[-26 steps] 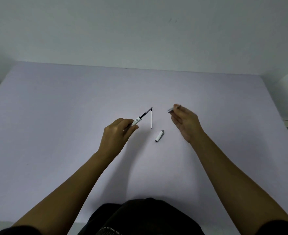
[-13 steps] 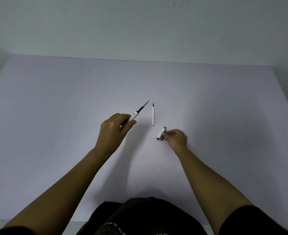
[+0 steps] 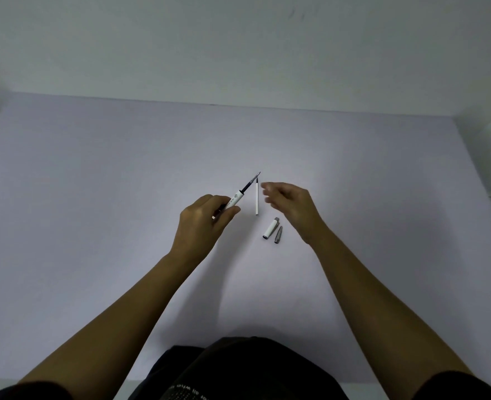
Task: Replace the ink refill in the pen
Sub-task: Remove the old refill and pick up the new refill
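Pen barrel, dark refill protruding toward 1 o'clock: pinched in left hand. Right hand: loosely spread, nothing held. Spare refill on table between hands; cap, grey tip at 5 o'clock. Advised: barrel steadied, dark refill drawn straight out.

Dim even light, soft shadows (corners darker), wide-angle bowing

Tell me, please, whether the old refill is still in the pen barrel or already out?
Still in: the dark refill sticks out of the white barrel held by the left hand.
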Tool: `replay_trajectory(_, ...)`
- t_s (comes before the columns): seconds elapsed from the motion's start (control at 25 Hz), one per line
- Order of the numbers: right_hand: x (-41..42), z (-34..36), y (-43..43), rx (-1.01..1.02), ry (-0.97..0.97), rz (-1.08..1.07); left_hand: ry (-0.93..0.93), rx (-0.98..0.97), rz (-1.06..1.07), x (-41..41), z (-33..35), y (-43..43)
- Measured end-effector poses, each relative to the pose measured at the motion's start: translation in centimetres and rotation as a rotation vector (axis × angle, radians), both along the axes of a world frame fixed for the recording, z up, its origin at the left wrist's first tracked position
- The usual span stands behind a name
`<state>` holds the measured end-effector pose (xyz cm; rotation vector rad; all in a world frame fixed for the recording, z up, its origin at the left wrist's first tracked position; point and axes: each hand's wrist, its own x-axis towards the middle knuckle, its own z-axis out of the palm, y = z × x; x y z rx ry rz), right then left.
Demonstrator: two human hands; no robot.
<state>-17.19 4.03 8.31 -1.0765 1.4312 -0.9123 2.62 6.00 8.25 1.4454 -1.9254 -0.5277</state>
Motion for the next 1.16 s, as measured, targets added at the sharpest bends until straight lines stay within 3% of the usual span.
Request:
replay_trajectory(0.12, 1.1, 2.7, 0.0, -0.056, -0.101, 0.135, -0.005, -0.026, -0.032, -0.6, 0.3, -0.2)
replay_trajectory(0.44, 0.5, 2.7, -4.6, -0.010, -0.307, -0.201, -0.027, -0.022, -0.046, -0.2, -0.1, -0.2)
replay_trajectory(0.56, -0.4, -0.1, -6.8, -0.007, -0.072, -0.250, -0.013, 0.014, -0.018, 0.3, -0.4, -0.8)
replay_trajectory(0.8, -0.3, -7.6, -8.3, 0.102, 0.486, -0.137, -0.012, 0.033, -0.008, 0.3, -0.6, -3.7)
replay_trajectory(1.16, -0.1, -10.9, -9.6, 0.185, 0.594, -0.120, -0.016, 0.085, 0.005, 1.1, -2.2, -5.5)
